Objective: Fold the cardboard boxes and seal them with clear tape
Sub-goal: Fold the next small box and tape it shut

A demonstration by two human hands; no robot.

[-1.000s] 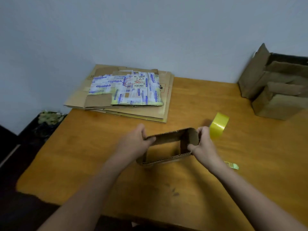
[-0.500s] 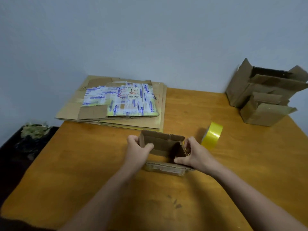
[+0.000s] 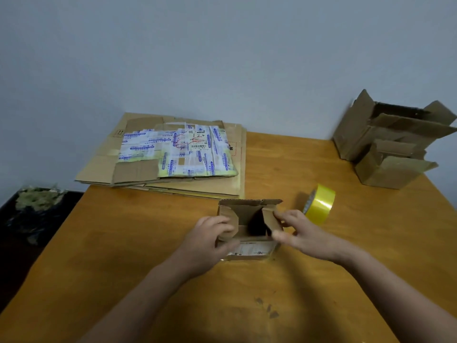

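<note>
Head view: small cardboard box (image 3: 248, 226) standing open-topped on the wooden surface (image 3: 346, 256), near centre. Left hand (image 3: 210, 241) closed on the box's left flap, fingers (image 3: 222, 225) curled over it. Right hand (image 3: 300, 233) pinching the right flap. Yellow tape roll (image 3: 320, 204) just beside, right. Flattened cardboard stack (image 3: 173, 157) behind; opened boxes (image 3: 390, 142) far right.

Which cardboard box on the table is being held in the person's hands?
The small box at the table's centre, next to the yellow tape roll. The two other boxes stand untouched at the far right corner, and the flattened cardboard lies flat.
</note>
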